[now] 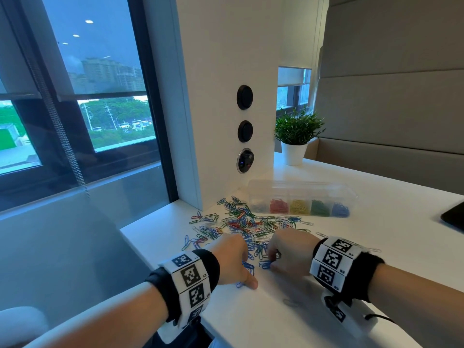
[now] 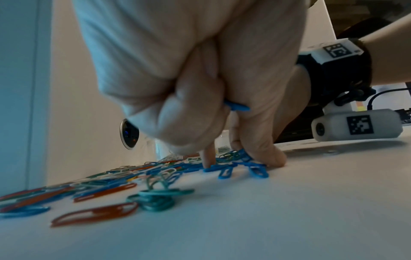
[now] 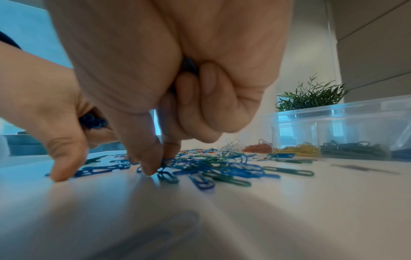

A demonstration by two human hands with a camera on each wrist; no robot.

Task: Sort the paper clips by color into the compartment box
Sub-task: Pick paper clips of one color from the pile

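Note:
A loose pile of mixed-colour paper clips (image 1: 246,226) lies on the white table in front of the clear compartment box (image 1: 300,185). The box holds white, red, yellow, green and blue clips in separate sections. At the pile's near edge my left hand (image 1: 247,270) keeps a bunch of blue clips (image 3: 92,121) in its curled fingers, while its thumb and forefinger press down on more blue clips (image 2: 235,167). Just to its right, my right hand (image 3: 160,163) pinches one blue clip (image 3: 163,166) between thumb and forefinger, the other fingers curled.
A potted plant (image 1: 296,136) stands behind the box by the white pillar (image 1: 226,96), which carries round sockets (image 1: 245,160). A dark flat object (image 1: 454,217) lies at the table's right edge. The table's left edge (image 1: 150,254) runs close to my left hand.

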